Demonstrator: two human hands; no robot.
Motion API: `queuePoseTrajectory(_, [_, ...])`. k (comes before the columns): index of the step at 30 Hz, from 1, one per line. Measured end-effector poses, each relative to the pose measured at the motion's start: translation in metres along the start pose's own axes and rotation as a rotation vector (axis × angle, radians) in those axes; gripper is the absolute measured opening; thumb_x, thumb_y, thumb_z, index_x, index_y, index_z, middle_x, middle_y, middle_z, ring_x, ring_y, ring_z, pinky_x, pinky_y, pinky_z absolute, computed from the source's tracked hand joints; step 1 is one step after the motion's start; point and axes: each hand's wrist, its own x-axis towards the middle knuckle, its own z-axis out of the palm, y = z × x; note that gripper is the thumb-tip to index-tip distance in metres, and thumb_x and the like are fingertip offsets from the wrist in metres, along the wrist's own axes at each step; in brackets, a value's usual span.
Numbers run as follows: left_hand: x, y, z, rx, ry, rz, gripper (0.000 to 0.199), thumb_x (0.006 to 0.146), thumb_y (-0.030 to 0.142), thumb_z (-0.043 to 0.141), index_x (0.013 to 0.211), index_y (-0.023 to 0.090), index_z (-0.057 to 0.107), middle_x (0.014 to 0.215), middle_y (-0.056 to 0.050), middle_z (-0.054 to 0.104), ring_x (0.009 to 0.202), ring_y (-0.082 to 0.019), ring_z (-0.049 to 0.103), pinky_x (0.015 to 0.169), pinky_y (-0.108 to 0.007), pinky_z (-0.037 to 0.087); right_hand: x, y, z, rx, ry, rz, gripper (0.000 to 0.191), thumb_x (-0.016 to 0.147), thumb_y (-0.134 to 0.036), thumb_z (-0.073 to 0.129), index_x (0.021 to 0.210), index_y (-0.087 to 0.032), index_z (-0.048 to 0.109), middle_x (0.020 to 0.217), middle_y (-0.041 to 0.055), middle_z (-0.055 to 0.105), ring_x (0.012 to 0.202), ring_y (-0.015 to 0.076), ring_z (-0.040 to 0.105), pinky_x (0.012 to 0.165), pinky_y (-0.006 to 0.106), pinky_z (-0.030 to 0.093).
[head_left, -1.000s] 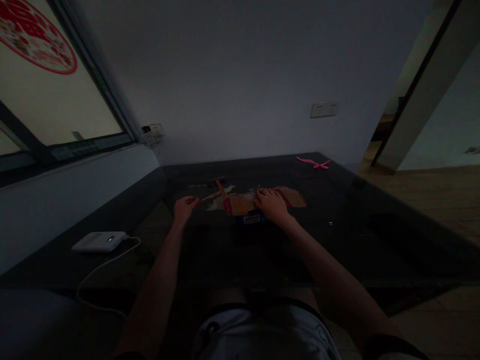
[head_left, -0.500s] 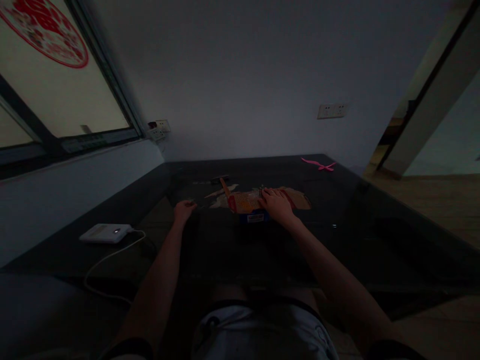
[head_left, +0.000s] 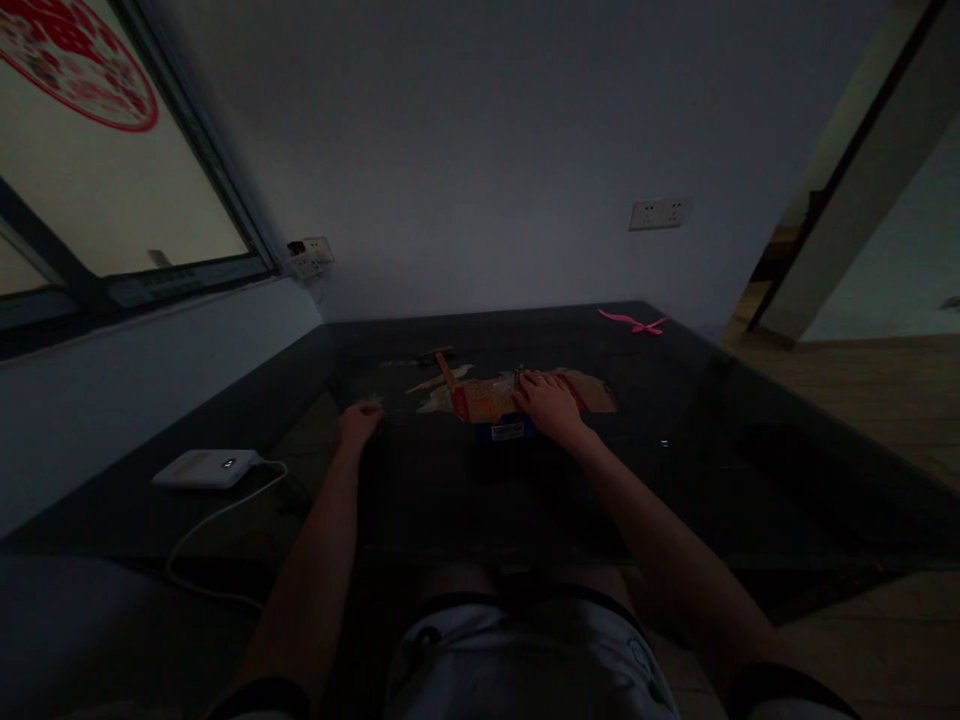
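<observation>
My right hand (head_left: 551, 403) lies palm down on a flattened piece of cardboard (head_left: 487, 402) with red parts, its fingers stretched forward. Close to its fingertips stands a small shiny metal piece (head_left: 518, 376), too small to make out. Under the cardboard's near edge shows a blue box (head_left: 508, 431) with a white label. To the left, my left hand (head_left: 360, 422) is closed near the table surface, fingertips pressed together; what they hold, if anything, is too dark to tell. Between the hands, a hammer (head_left: 445, 370) with a wooden handle rests against the cardboard's left end.
A white power bank (head_left: 206, 468) with a white cable (head_left: 225, 510) lies on the dark glossy table (head_left: 420, 500) at left. Torn pale scraps (head_left: 435, 399) lie beside the cardboard. A pink strap-like item (head_left: 634, 323) is at the far right, before the wall (head_left: 480, 200).
The view has shifted slightly. My left hand has drawn a little to the left and nearer to me; my right hand stays on the cardboard.
</observation>
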Motion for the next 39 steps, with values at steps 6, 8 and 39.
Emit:
queuePoseTrajectory(6, [-0.001, 0.000, -0.005, 0.001, 0.048, 0.012, 0.017, 0.072, 0.019, 0.059, 0.086, 0.015, 0.069, 0.095, -0.010, 0.070, 0.090, -0.024, 0.063, 0.076, -0.031, 0.047, 0.000, -0.002, -0.002, 0.000, -0.002, -0.005, 0.044, 0.095, -0.034, 0.031, 0.129, -0.013, 0.050, 0.134, 0.0132, 0.051, 0.124, 0.0258, 0.042, 0.102, 0.040, 0.028])
queuePoseTrajectory(8, [-0.003, 0.001, -0.007, -0.003, 0.068, 0.023, 0.017, 0.072, 0.018, 0.058, 0.085, 0.015, 0.069, 0.092, -0.010, 0.070, 0.088, -0.025, 0.064, 0.075, -0.032, 0.048, 0.000, -0.002, -0.003, 0.002, 0.001, -0.006, 0.044, 0.095, -0.035, 0.031, 0.128, -0.013, 0.050, 0.133, 0.0133, 0.052, 0.123, 0.0254, 0.042, 0.102, 0.040, 0.028])
queuePoseTrajectory(39, [-0.096, 0.235, 0.051, -0.381, -0.179, 0.713, 0.010, 0.074, 0.023, 0.065, 0.073, 0.015, 0.070, 0.071, -0.005, 0.070, 0.067, -0.016, 0.064, 0.067, -0.026, 0.049, -0.002, -0.007, -0.009, -0.069, 0.013, -0.046, 0.040, 0.095, -0.028, 0.031, 0.126, -0.014, 0.053, 0.129, 0.0136, 0.055, 0.120, 0.0256, 0.044, 0.100, 0.039, 0.028])
